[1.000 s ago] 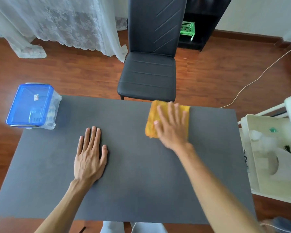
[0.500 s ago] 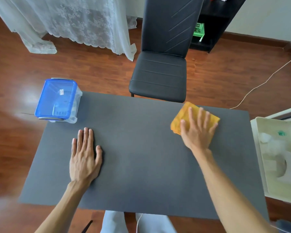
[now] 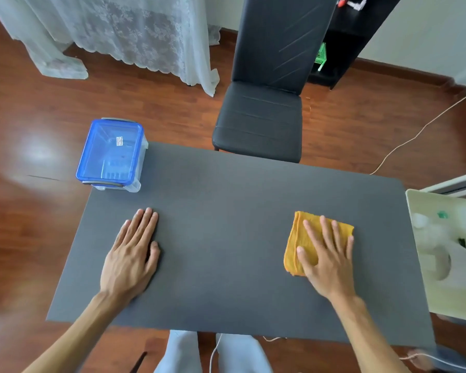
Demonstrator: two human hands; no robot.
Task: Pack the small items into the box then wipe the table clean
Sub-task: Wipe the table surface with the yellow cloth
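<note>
Right hand (image 3: 327, 261) flat on a folded yellow cloth (image 3: 301, 242) at the right of the grey bench (image 3: 226, 211), fingers spread, left hand (image 3: 131, 257) flat on the bench, fingers together, closed blue-lidded box (image 3: 111, 154) at the far left corner.

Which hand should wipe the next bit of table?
The right hand: it lies flat on the yellow cloth. The left hand rests bare on the table.
</note>
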